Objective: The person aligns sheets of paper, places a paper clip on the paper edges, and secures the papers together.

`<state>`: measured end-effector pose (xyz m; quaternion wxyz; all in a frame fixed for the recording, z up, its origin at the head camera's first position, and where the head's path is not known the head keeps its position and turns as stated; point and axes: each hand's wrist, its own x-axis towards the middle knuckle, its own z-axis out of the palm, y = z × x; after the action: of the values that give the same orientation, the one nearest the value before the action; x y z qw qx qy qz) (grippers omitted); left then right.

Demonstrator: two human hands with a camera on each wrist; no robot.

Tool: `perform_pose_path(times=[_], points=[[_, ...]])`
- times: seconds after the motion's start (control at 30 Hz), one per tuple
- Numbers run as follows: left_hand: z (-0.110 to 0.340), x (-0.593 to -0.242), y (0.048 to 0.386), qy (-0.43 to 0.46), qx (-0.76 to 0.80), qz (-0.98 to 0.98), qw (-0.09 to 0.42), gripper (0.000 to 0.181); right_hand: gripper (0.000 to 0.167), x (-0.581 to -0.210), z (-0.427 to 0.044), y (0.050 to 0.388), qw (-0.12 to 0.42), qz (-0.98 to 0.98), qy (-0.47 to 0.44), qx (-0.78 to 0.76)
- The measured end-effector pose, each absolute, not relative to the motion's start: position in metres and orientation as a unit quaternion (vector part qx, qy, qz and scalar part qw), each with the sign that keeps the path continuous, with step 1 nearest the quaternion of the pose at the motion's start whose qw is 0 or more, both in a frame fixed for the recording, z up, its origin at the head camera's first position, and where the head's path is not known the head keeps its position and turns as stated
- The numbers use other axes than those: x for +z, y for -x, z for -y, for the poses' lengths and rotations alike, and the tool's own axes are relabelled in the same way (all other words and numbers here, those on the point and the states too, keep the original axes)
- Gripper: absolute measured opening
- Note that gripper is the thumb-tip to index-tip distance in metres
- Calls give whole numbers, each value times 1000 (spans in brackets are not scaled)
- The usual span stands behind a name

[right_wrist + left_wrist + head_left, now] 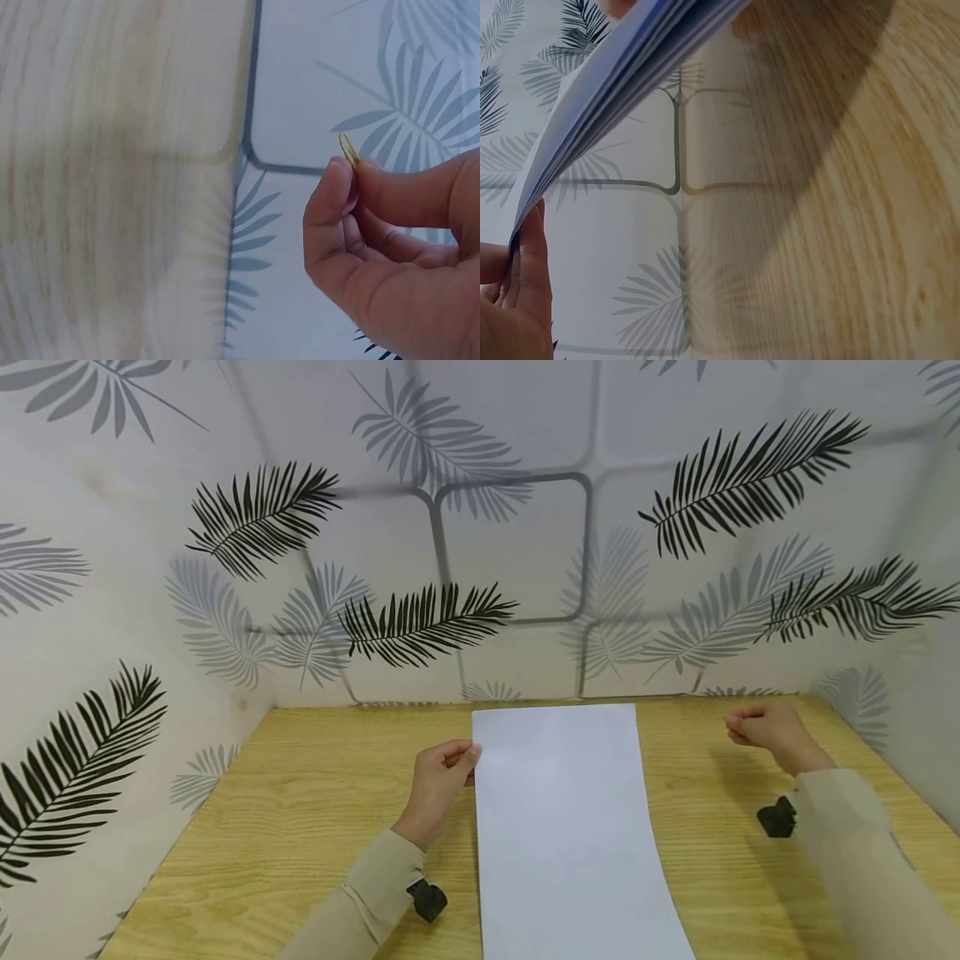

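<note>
My left hand (441,783) pinches the left edge of a stack of white paper (558,827), thumb on top and fingers beneath. In the left wrist view several sheets of the paper (622,82) show their layered edges, lifted off the table, with the left hand (517,292) at one end. To the right of the paper, apart from it, my right hand (772,732) is raised over the table. Between its thumb and index finger the right hand (390,240) pinches a small gold paper clip (347,148), whose looped end sticks out past the fingertips.
A wood-grain table (315,802) lies under the hands. Behind it and at both sides stand pale walls (517,560) with a leaf pattern. A small black device (427,900) is on the left wrist, and another black device (777,817) on the right.
</note>
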<state>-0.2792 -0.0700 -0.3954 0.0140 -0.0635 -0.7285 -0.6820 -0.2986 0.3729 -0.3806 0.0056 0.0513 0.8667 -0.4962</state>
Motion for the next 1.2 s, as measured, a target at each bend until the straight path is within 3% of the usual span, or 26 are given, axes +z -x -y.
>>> perform_pose_path(times=[0.6,0.7,0.9,1.2], points=[[72,-397,278,81,-686,722,28,28,39,-354,-328,295,-90,-840,-93,-527],[72,-396,277,86,-687,721,28,28,35,-350,-322,293,-113,-821,-67,-555],[70,-394,276,88,-692,716,30,27,7,-344,-309,283,-159,-711,16,-684],[67,-392,275,97,-686,720,38,26,8,-333,-284,278,-188,-654,60,-730]])
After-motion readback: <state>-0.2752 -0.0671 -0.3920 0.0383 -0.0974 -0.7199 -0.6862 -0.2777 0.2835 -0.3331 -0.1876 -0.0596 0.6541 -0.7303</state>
